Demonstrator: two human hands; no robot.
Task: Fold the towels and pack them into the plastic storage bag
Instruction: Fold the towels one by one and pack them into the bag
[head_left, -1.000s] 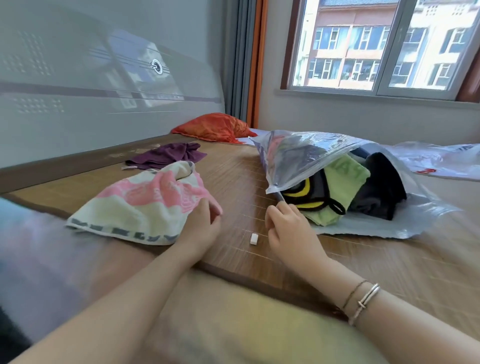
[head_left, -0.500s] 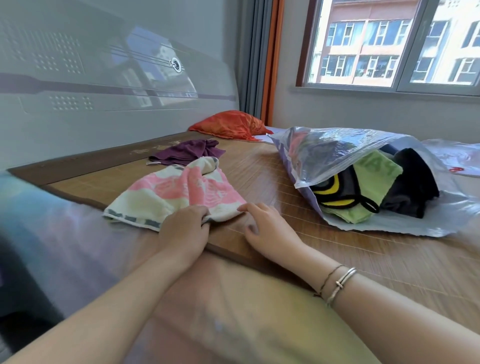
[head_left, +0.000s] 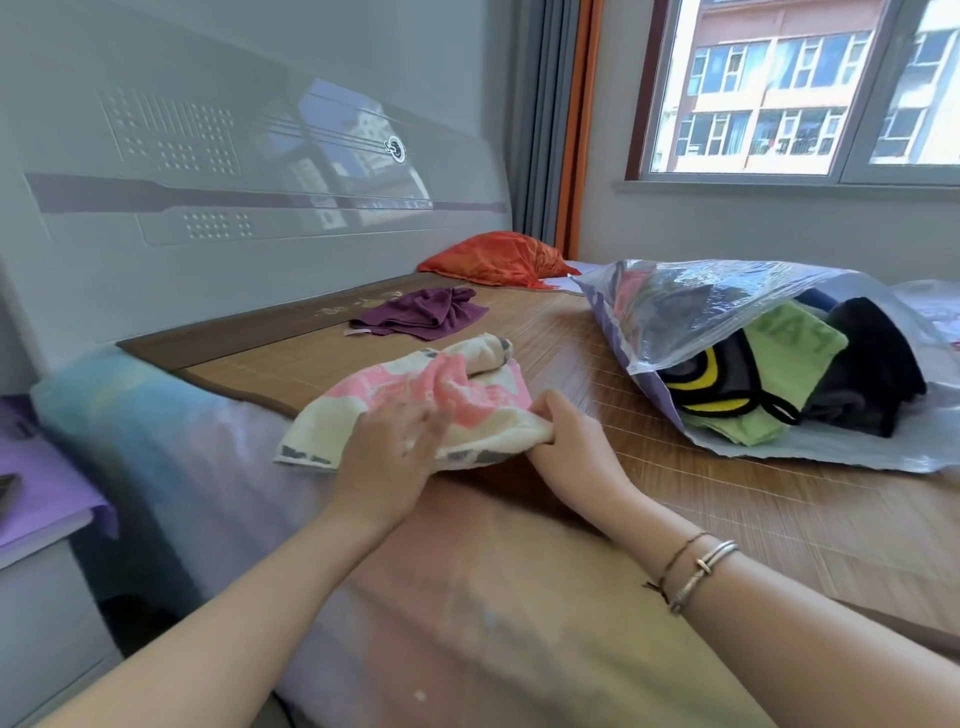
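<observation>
Pink-and-cream towel (head_left: 415, 400) lies bunched at the near edge of the bamboo mat (head_left: 571, 332). Right hand (head_left: 566, 441) grips its right corner, fingers curled under. Left hand (head_left: 389, 452) rests on top, blurred; seemingly flat, fingers extended. Plastic storage bag (head_left: 727, 312) sits right of the towel, mouth agape, folded towels inside. Purple towel (head_left: 421, 312) lies farther back.

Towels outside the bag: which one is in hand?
The pink-and-cream patterned towel, held at the mat's near edge by both the left hand and right hand. The crumpled purple towel lies untouched near the headboard.
</observation>
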